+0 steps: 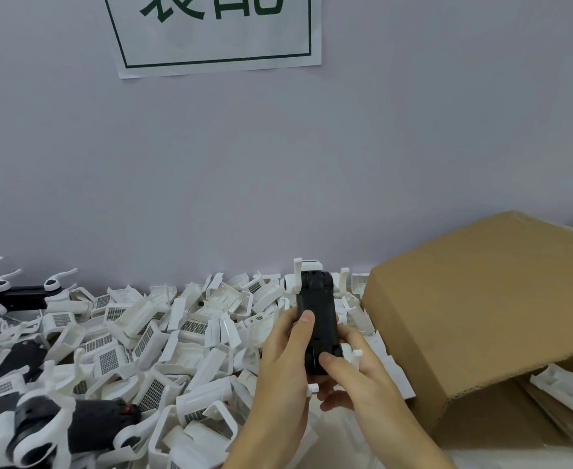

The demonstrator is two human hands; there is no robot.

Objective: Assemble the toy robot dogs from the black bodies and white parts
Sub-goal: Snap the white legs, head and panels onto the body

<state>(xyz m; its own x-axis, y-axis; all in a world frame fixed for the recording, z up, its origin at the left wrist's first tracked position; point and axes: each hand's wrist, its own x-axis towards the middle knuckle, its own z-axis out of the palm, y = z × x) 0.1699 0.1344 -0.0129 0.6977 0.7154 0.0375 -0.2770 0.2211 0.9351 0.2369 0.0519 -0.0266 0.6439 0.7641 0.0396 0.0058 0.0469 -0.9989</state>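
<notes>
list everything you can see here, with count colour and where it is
black body: one, black with white parts on it, held upright in both hands, centre
white parts: a large loose pile, too many to count, white, some with grey grilles, across the bench left of centre
dogs: at least two, black and white, lying in the pile at left, near and far
box: one, brown cardboard, right, a flap raised, white parts inside
sign: one, white paper with green border and characters, on the wall, top
wall: pale grey, behind the bench
left hand: grips the body, thumb on its front
right hand: grips the body's lower end
</notes>
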